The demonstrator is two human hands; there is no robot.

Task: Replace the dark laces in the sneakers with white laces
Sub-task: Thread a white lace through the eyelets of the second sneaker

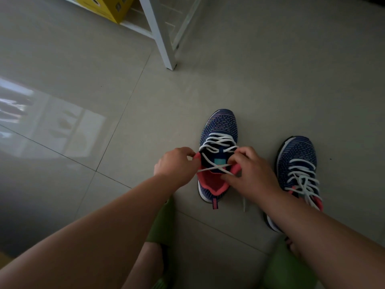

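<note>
Looking down from above, a pale tiled floor [270, 80] fills the view, with bright window light reflected on it at the left. At the top stands a white metal rack [164, 38] with a yellow box [108, 7] on its lowest shelf. Two bare forearms reach forward from the bottom edge, above green slippers [164, 217] on the person's feet.

Two navy knit sneakers with pink linings sit on the floor, toes pointing away. The far-right sneaker [298, 161] lies partly under the right forearm and is already threaded with a white lace [304, 180], its ends loose over the collar. The middle sneaker [220, 130] sits between the hands, and its white lace [218, 140] crosses the upper eyelets, with two strands crossing over the open tongue.

The left hand [177, 163] rests at the shoe's left collar, fingers curled, pinching one strand of lace. The right hand [250, 170] holds the right collar, its fingers curled over the edge and touching the other strand; whether it truly pinches the lace I cannot tell. One lace tip [244, 205] hangs below the right wrist.
</note>
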